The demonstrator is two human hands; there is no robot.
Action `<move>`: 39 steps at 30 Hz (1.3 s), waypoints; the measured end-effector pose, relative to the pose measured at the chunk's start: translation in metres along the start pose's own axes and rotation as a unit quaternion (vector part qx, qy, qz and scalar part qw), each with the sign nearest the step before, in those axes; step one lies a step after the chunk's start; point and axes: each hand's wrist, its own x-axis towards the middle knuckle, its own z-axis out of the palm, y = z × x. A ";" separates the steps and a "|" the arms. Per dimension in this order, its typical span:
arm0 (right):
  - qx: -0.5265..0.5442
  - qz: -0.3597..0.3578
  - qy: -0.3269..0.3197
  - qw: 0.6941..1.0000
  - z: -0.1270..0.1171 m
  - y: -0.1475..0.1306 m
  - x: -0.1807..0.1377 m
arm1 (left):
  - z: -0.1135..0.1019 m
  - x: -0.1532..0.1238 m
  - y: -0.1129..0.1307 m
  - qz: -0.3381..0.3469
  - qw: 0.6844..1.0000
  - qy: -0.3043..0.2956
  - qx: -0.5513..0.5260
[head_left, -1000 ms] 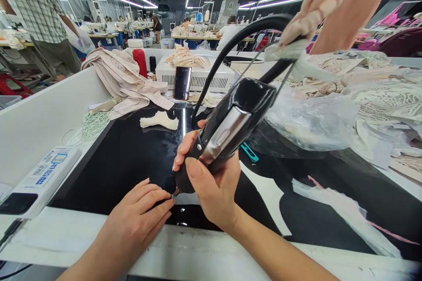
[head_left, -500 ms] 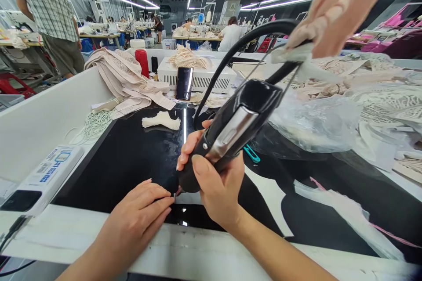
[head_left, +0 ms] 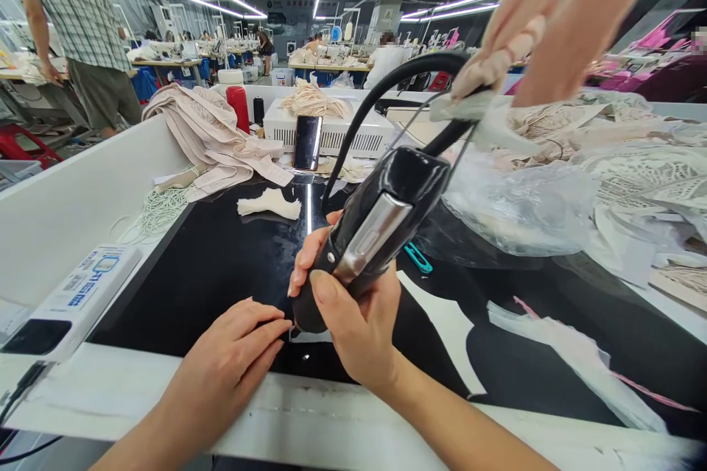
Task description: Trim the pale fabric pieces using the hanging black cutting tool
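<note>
My right hand [head_left: 359, 324] is wrapped round a black corded hand tool [head_left: 381, 210] with a silver lever along its side. The tool leans down to the left, its lower end close to the black work surface [head_left: 221, 265]. A small pale strip [head_left: 312, 336] lies under that end, partly hidden by the tool and my right hand. My left hand [head_left: 232, 353] rests flat with its fingers stretched out, fingertips at the strip's left end beside the tool's tip. A black cable [head_left: 381, 92] and a knotted beige fabric band [head_left: 513, 51] run up from the tool.
Cream cloth [head_left: 269, 204], a white cut piece [head_left: 442, 320], a teal snips-like tool [head_left: 418, 257] and a sheer strip [head_left: 574, 353] lie around. A phone [head_left: 308, 142] leans on a vented white box [head_left: 356, 134]. Plastic bags [head_left: 513, 202] and lace sit right; a white device [head_left: 77, 294] left.
The black tool and my right hand have shifted slightly left, with the tool's lower end nearer my left fingertips. My left hand has barely moved.
</note>
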 end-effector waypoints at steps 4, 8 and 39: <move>0.010 -0.026 -0.012 1.000 -0.007 -0.006 0.002 | -0.003 0.004 -0.002 0.041 0.998 -0.036 0.028; -0.015 -0.049 -0.001 0.999 -0.020 -0.019 0.009 | -0.006 0.008 -0.006 0.093 0.994 -0.036 0.049; -0.068 -0.090 0.064 0.992 -0.036 -0.014 0.007 | -0.010 0.092 -0.026 0.157 0.938 -0.257 -0.168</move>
